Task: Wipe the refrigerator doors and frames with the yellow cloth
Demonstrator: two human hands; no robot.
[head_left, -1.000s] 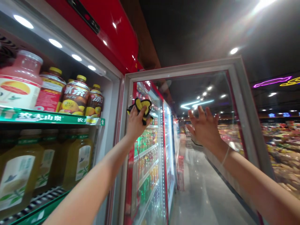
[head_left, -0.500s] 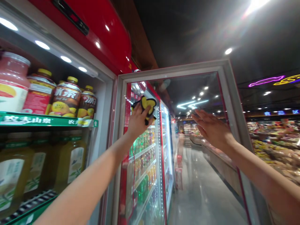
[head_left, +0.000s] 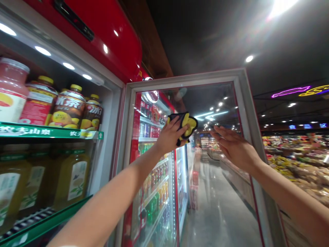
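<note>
A yellow and black cloth (head_left: 189, 124) is bunched under my left hand (head_left: 171, 135), against the upper part of the glass door (head_left: 216, 192). The fingers of that hand bend around the cloth. My right hand (head_left: 233, 147) is raised near the right side of the same door, fingers stretched out and nothing held in them. Whether its palm touches the glass is hard to see. The door stands swung open, with a grey frame around the pane.
At the left is the open red fridge (head_left: 108, 44), with bottled drinks (head_left: 70, 104) on its upper shelf and larger bottles (head_left: 77, 176) below. Through the glass show more lit fridges and an aisle floor (head_left: 216, 212). Packed goods (head_left: 303, 164) lie at the right.
My left hand and the cloth have moved to the right and slightly down across the glass. My right hand has hardly moved. The view has shifted slightly.
</note>
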